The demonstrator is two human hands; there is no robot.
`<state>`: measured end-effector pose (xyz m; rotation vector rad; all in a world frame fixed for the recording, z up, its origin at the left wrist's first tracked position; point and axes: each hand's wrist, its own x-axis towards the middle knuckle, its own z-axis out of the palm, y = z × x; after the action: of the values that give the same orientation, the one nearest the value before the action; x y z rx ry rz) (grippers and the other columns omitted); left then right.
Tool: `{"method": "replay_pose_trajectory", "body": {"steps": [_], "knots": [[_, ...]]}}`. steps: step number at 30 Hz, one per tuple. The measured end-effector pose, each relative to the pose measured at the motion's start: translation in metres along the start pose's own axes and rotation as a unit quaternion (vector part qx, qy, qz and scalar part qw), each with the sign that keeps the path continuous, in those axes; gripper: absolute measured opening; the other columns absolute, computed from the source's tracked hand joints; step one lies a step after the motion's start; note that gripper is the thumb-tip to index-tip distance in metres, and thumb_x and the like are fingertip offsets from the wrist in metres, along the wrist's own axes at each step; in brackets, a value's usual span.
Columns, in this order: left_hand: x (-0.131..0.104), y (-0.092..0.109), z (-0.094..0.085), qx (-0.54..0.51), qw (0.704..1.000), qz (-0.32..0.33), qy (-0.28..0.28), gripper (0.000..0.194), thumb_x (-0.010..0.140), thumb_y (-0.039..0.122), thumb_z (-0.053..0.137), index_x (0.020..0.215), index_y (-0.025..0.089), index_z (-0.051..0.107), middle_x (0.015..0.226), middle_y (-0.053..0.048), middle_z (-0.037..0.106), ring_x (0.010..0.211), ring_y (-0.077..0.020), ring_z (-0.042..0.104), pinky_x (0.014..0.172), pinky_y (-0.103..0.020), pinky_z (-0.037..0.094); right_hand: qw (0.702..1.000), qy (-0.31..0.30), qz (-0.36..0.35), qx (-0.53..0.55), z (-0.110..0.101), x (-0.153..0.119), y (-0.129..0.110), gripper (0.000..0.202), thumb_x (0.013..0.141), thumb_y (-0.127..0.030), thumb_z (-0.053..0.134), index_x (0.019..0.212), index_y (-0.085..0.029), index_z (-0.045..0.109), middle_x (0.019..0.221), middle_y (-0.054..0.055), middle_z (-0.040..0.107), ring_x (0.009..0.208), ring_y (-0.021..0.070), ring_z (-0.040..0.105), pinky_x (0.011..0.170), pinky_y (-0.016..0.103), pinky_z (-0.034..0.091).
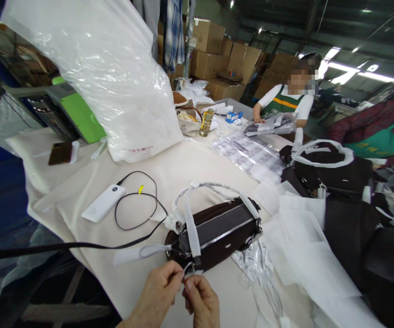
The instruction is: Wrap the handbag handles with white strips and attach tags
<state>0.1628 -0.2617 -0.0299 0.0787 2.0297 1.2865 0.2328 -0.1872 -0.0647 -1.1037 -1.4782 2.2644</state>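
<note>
A dark brown handbag [217, 232] with silver zips lies on the cloth-covered table in front of me, its handles wrapped in white film. At its near left corner my left hand [163, 287] is closed in a pinch on a thin pale cord [189, 268] looped by the base of the handle. Fingertips of my right hand [202, 296] pinch the same cord, almost touching the left ones. The cord's ends are hidden by my fingers. From the bag's left end a white wrapped strip [138, 253] stretches out over the table.
Left of the bag lie a white power bank [104, 202] with a black cable and a phone [60, 153]. A large plastic-wrapped white bundle [128, 91] stands behind. To the right are paper sheets [303, 246] and more dark bags [337, 175]. Two people work across the table.
</note>
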Motion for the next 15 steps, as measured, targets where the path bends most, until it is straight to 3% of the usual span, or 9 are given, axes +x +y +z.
{"method": "replay_pose_trajectory", "body": {"steps": [4,9,15], "knots": [[-0.001,0.000,0.000,-0.018,1.000,-0.011,-0.009,0.025,0.069,0.039,0.037,0.060,0.018,0.047,0.036,0.007,0.039,0.036,-0.0090,0.036,0.042,-0.021,0.028,1.000,0.001,0.011,-0.001,-0.005,0.004,0.004,0.036,0.059,-0.051,0.066,0.057,-0.015,0.057,0.047,-0.005,0.046,0.041,0.0054,0.029,0.040,0.019,0.021],[-0.001,-0.004,0.001,-0.031,0.999,-0.012,-0.031,0.026,0.072,0.038,0.036,0.063,0.017,0.049,0.033,0.007,0.040,0.032,-0.0080,0.031,0.040,-0.020,0.025,0.998,-0.040,0.051,-0.004,-0.010,0.011,0.006,0.037,0.059,-0.051,0.067,0.067,-0.015,0.063,0.050,-0.003,0.050,0.041,0.0063,0.033,0.039,0.019,0.024],[-0.001,-0.003,0.001,-0.021,0.999,-0.023,-0.044,0.024,0.072,0.037,0.035,0.061,0.018,0.045,0.032,0.007,0.041,0.030,-0.0076,0.032,0.039,-0.020,0.024,0.998,-0.035,0.041,-0.018,-0.007,0.012,0.002,0.034,0.059,-0.049,0.068,0.062,-0.015,0.062,0.043,-0.005,0.043,0.039,0.0065,0.032,0.037,0.020,0.024]]}}
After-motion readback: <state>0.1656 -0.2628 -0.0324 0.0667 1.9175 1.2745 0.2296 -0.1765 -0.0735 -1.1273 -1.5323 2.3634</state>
